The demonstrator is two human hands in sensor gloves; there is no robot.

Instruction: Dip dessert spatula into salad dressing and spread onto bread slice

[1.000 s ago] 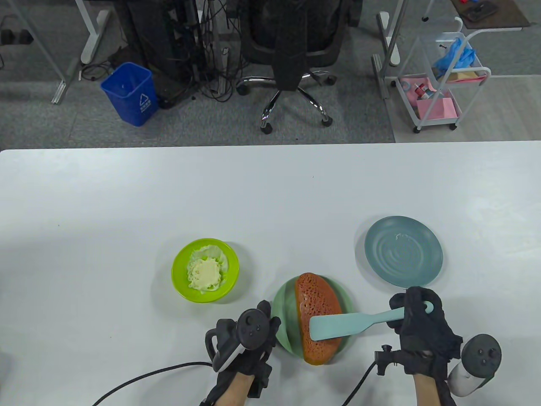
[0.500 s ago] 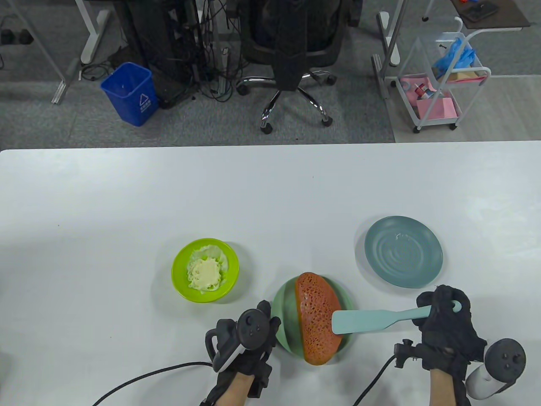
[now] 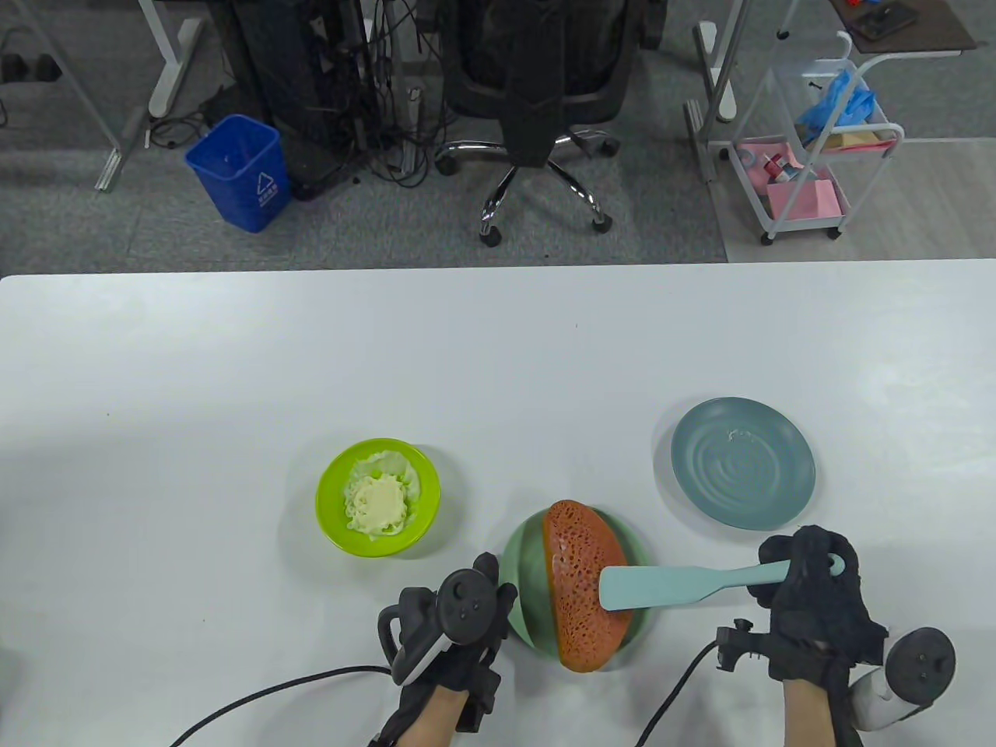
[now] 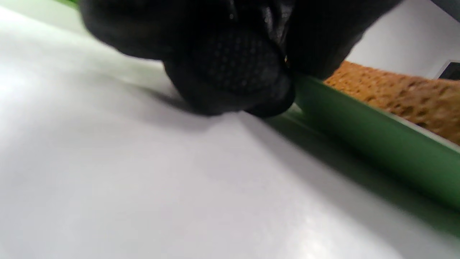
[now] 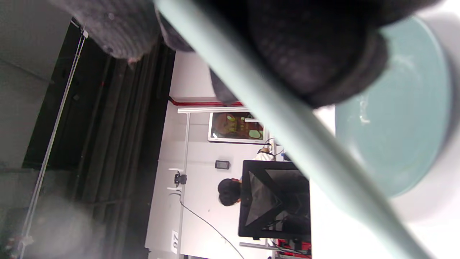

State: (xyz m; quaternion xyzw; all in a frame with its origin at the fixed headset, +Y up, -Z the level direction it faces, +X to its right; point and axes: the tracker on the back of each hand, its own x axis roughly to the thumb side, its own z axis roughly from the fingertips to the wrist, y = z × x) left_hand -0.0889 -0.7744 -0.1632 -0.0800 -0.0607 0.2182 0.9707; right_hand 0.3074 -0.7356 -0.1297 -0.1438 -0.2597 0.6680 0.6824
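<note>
I am gripping the handle of the dessert spatula (image 3: 677,583) in my right hand (image 3: 813,603), low on the right of the table view — my fingers are curling closed around its end. The pale teal blade is reaching left and lying over the right edge of the bread slice (image 3: 580,576), which is sitting on the green plate (image 3: 521,568) at bottom centre. My left hand (image 3: 455,622) is sitting at the plate's left rim; in the left wrist view my fingertips (image 4: 233,72) are touching that green rim — how far the hand is closed I cannot tell. The salad dressing (image 3: 377,504) is sitting in the lime bowl (image 3: 327,498), left of the plate. A blue-grey plate (image 3: 743,463) is lying just above my right hand.
</note>
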